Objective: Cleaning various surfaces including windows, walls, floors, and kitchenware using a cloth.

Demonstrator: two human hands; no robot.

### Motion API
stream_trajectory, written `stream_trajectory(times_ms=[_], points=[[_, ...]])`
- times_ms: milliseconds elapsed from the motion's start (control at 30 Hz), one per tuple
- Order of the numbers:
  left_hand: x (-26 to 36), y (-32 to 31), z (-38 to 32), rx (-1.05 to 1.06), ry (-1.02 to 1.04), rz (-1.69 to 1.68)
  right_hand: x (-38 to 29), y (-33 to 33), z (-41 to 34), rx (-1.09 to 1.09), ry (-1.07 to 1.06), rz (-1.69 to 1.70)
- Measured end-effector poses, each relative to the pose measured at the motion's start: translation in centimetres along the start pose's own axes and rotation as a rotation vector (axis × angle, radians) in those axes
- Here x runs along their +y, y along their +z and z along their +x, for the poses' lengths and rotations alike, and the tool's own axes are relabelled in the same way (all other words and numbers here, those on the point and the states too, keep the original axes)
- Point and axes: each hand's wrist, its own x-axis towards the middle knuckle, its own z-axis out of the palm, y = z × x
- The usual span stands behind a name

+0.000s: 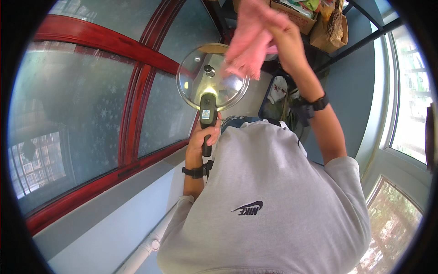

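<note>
My left hand (207, 136) is closed around a long black handle (208, 102), which has a round button-like part and a small label. The handle meets the near rim of a round, clear glass lid (191, 80) with a shiny metal edge and a black knob. I cannot tell whether a pan lies beneath the glass. My right hand (290, 41) is raised to the right and grips a pink cloth (251, 37). Blurred at its edge, the cloth hangs over the lid's right part and hides some of it. Whether it touches the glass is unclear.
Red-framed frosted windows (145, 99) stand close on the left. A cardboard box (297, 17) and a paper bag (323, 37) are at the upper right. Below them lies a dark tub (263, 106) with a white bag (279, 89). Black metal bars (361, 41) cross the right side.
</note>
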Motion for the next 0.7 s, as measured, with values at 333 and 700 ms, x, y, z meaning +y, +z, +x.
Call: stream_trajectory(times_ms=[333, 700], points=[[-0.1, 2.8, -0.8, 0.016, -0.02, 0.221, 5.3, -2.5, -4.3, -0.479, -0.684, -0.92], [3.7, -0.8, -1.0, 0.101, -0.034, 0.504, 9.2, 0.8, -7.7, -0.011, -0.358, -0.741]])
